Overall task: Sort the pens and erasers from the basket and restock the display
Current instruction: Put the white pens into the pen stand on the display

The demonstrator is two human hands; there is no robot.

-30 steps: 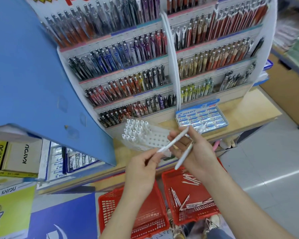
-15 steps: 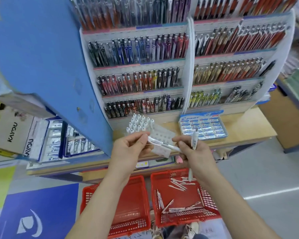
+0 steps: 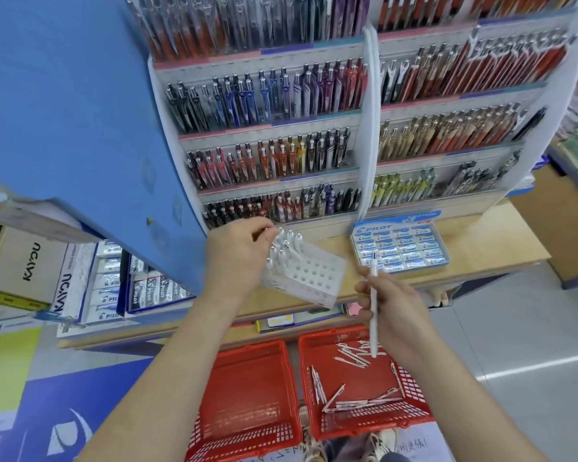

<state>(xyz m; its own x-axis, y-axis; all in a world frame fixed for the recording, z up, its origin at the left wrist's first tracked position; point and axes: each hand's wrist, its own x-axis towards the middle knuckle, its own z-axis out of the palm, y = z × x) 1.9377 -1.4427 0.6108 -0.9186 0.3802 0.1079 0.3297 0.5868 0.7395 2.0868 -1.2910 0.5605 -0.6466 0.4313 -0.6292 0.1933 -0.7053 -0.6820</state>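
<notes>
A white pen holder point(image 3: 309, 273) with rows of holes stands on the wooden shelf, several white pens upright at its far left. My left hand point(image 3: 237, 258) pinches a white pen point(image 3: 277, 240) at that group. My right hand point(image 3: 392, 303) grips another white pen point(image 3: 373, 308) held upright, in front of the shelf edge. On the floor sit two red baskets: the right basket point(image 3: 411, 418) has several white pens point(image 3: 357, 400) lying in it, the left basket point(image 3: 244, 395) holds nothing I can see. A blue Pilot eraser box point(image 3: 399, 246) sits right of the holder.
Tiers of a pen display point(image 3: 314, 128) rise behind the shelf. A blue panel point(image 3: 67, 111) slants in at left, above boxed erasers point(image 3: 114, 285) and cardboard cartons point(image 3: 24, 261). Grey floor point(image 3: 514, 328) opens to the right.
My left hand took one pen out of the right hand and carried it up to the holder's left rows. The right hand keeps one pen and has turned it upright.
</notes>
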